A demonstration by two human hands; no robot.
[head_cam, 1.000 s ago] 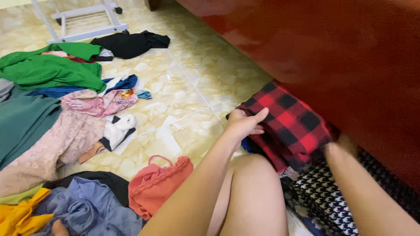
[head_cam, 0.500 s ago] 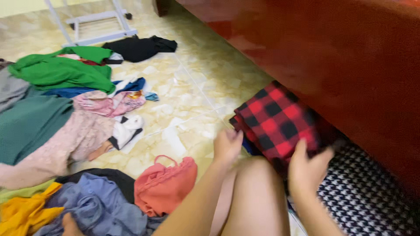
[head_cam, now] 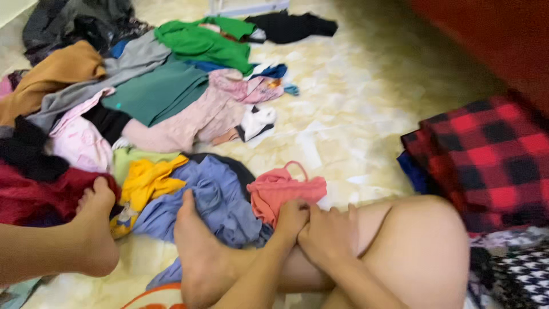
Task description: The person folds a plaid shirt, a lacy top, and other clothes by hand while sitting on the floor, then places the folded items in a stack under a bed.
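Hidden: we lose the red-and-black checked cloth past the right edge, folded on the floor.
Coral top: crumpled, strap looped, just beyond our hands.
Hands: left hand and right hand curled together on our shin, gripping nothing.

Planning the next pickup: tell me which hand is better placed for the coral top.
Probably left. The left hand touches the coral top at its edge; the right hand rests beside it on the leg, farther from the cloth.
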